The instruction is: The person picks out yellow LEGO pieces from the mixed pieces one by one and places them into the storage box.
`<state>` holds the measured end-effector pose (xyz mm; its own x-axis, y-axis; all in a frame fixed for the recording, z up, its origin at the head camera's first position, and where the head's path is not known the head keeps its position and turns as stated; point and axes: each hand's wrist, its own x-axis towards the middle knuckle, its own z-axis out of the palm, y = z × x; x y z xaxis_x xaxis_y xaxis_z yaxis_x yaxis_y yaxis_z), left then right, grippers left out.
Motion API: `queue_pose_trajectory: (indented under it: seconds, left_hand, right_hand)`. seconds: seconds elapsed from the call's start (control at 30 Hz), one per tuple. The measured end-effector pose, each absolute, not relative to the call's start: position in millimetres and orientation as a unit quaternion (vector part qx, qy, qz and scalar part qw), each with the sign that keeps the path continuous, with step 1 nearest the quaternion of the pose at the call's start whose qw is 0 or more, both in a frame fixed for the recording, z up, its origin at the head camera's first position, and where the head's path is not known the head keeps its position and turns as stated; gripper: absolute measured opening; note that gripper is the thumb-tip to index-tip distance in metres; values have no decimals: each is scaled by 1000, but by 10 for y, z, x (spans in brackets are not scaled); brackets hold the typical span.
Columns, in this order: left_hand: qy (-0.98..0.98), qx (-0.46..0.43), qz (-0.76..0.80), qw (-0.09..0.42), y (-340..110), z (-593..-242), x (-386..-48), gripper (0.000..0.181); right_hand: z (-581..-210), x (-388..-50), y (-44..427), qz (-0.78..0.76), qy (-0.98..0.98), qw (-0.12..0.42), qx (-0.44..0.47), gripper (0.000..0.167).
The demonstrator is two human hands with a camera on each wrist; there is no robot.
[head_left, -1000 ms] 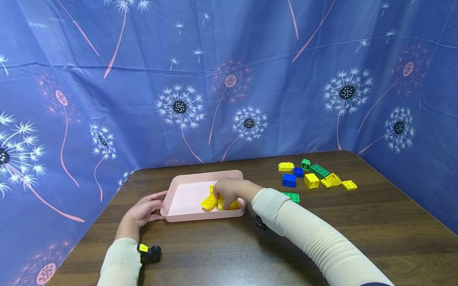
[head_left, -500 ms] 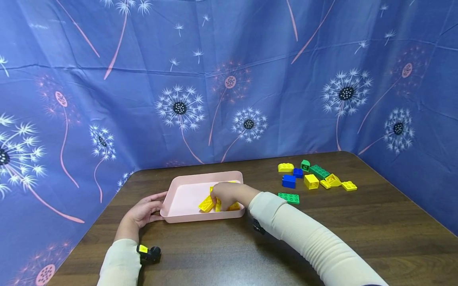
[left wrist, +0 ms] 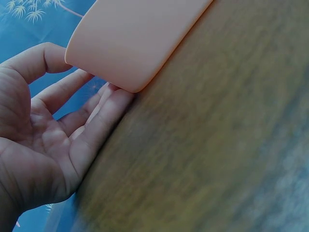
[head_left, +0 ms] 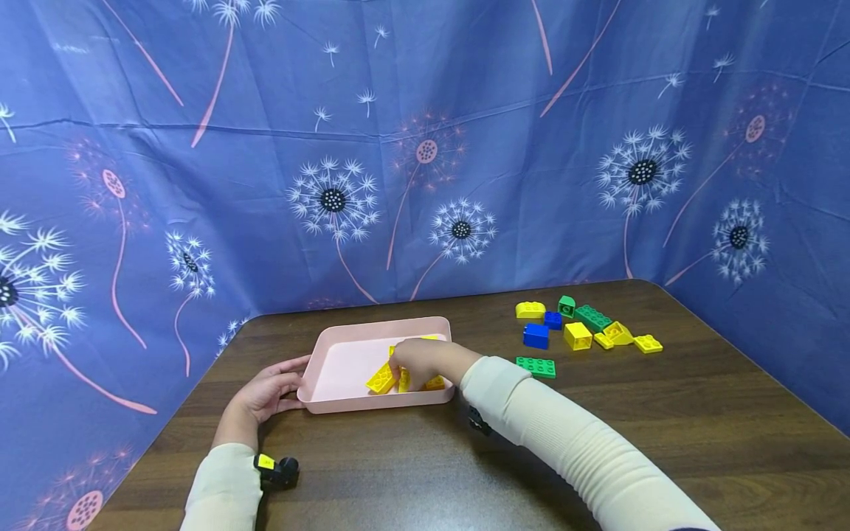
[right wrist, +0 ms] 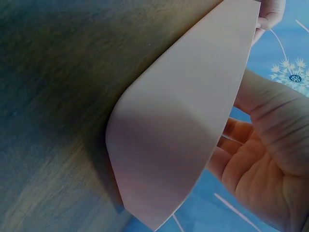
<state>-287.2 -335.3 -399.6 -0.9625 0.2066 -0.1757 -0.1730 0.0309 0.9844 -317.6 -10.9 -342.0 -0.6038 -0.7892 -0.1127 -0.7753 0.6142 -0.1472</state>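
Observation:
My left hand (head_left: 268, 391) is at the left end of a pink tray (head_left: 378, 404), its fingers spread and touching the outside of the wall. The left wrist view shows the fingertips of this hand (left wrist: 53, 130) against the tray corner. My right hand (head_left: 417, 361) reaches down inside the tray at its right end. It appears to pinch a yellow toy brick (head_left: 403, 381) between thumb and fingers. Another yellow brick (head_left: 381, 379) lies just left of it, and more yellow pieces are partly covered by the hand. In the right wrist view the tray wall hides the fingertips.
Right of the tray, a green brick (head_left: 536, 367) lies on the wooden table (head_left: 372, 472). Farther back are a blue brick (head_left: 536, 335), a yellow block (head_left: 578, 336), a long green brick (head_left: 592, 318) and several other pieces. A blue dandelion-print cloth (head_left: 398, 147) hangs behind.
My right hand has shifted slightly left within the tray, and the left yellow brick has slid a little left. The green brick beside the sleeve is now fully visible. The left hand stays put.

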Motion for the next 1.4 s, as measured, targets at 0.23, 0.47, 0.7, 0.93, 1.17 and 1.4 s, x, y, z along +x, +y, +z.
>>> queue_pose_trajectory:
  seconds: [0.23,0.47,0.7,0.93,1.17,1.4]
  left_hand:
    - [711,7,691,134,-3352,-4002,-2888,69]
    - [716,0,685,135,-3359,-4030,-2909,68]
    - [717,10,682,141,-3355,-4033,-2909,69]
    - [718,9,683,136,-3347,-4002,-2895,69]
    - [718,11,682,138,-3329,-3969,-2904,69]
    - [717,11,683,141,-3348,-3990,-2881,68]
  right_hand:
    - [-3383,-3185,-81,-38,890,79,-448,23]
    - [-3251,-3224,25,-51,891,81,-445,31]
    - [-3041,-3328,359,-83,879,64,-465,30]
    - [-2904,-3416,959,-121,890,21,-440,23]
    - [-2917,-3381,1537,-131,908,12,-397,20]
    - [-3016,-3429,1961,-59,945,1,-322,20]
